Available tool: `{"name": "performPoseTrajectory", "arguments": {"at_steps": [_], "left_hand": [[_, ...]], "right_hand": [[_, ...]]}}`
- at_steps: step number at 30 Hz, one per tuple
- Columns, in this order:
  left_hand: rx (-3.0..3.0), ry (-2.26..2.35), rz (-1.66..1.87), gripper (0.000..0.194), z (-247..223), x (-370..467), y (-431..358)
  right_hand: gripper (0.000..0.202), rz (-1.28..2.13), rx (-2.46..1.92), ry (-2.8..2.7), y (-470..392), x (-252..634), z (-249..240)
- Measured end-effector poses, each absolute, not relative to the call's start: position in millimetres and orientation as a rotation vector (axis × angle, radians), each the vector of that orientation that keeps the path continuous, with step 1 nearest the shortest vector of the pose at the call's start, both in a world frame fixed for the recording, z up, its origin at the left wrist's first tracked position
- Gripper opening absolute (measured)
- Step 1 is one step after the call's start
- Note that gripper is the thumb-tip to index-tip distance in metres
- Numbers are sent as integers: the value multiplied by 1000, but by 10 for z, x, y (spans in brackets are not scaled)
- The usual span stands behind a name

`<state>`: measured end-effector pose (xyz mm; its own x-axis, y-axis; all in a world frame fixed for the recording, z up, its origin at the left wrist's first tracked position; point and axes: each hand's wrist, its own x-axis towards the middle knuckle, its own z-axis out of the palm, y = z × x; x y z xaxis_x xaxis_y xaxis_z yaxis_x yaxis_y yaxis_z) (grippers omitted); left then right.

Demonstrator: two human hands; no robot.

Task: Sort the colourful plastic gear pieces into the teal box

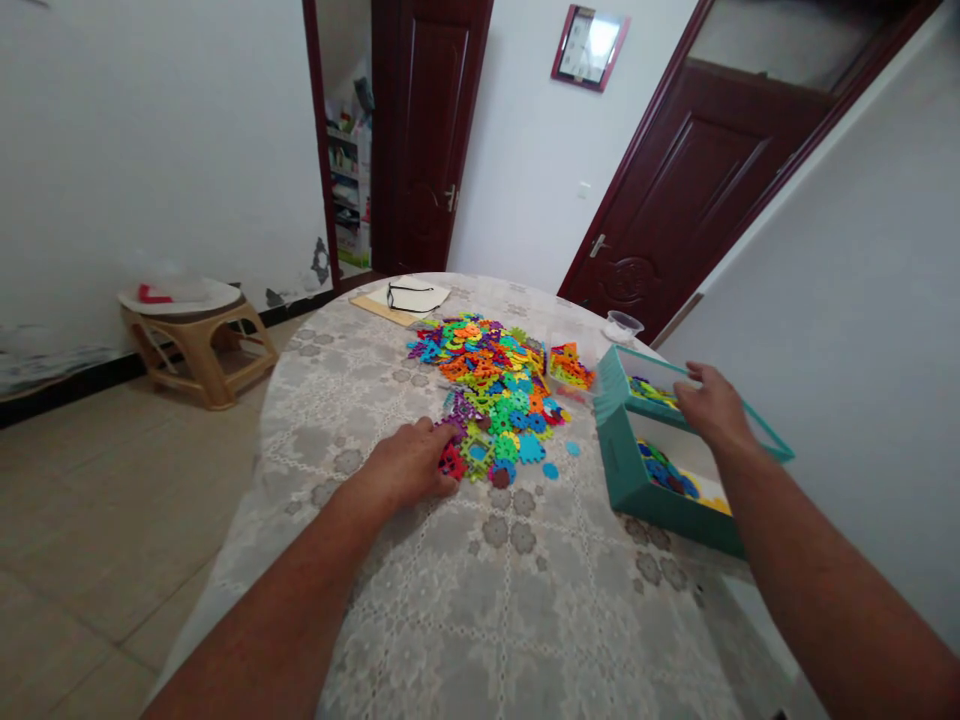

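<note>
My left hand (411, 462) rests at the near left edge of a heap of colourful plastic gear pieces (495, 375). Its thumb and fingers are closed around a red gear piece (451, 460) at the tabletop. My right hand (712, 402) is over a teal box (619, 455) on the right, near the divider between its two compartments. Thumb and forefinger of that hand are apart, and I see nothing between them; its other fingers are partly hidden. Blue, green and yellow pieces (664, 470) lie in the near compartment. More pieces (651, 390) show in the far one.
A clear tub (571, 370) of orange and yellow pieces stands between heap and box. Behind it is a small clear bowl (622, 325). Black glasses (412, 298) lie on papers at the table's far left. A tan stool (202, 350) stands left of the patterned tablecloth (465, 600).
</note>
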<state>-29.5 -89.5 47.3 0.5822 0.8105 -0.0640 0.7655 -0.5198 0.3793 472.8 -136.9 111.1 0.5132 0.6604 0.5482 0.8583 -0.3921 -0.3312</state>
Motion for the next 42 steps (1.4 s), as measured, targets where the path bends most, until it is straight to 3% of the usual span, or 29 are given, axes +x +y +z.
{"name": "performPoseTrajectory", "arguments": {"at_steps": [3, 7, 11, 16, 19, 27, 34, 42], "left_hand": [[2478, 1246, 198, 55, 452, -288, -883], [2469, 1180, 247, 40, 392, -287, -837], [2429, 1122, 331, 46, 281, -263, -798], [2374, 1083, 457, 54, 145, -203, -761], [2366, 1045, 484, 53, 129, -192, -750], [2300, 1069, 422, 52, 329, -199, -837], [2259, 1073, 523, 49, 421, -153, -874], [2093, 1044, 683, 46, 433, -132, -882]], "right_hand": [[46, -364, -2143, -1324, -1394, 4367, 1152], [36, 17, -1904, -1654, -1555, 3574, 1115], [33, 288, -1584, -2042, -1736, 2662, 751], [50, 148, -1611, -2202, -1773, 2012, 237], [47, 167, -1653, -2204, -1737, 1983, 149], [15, 333, -1588, -1791, -1738, 2278, 203], [30, 842, -1556, -1258, -1672, 2394, 196], [37, 1032, -1410, -1053, -1651, 2374, 119]]}}
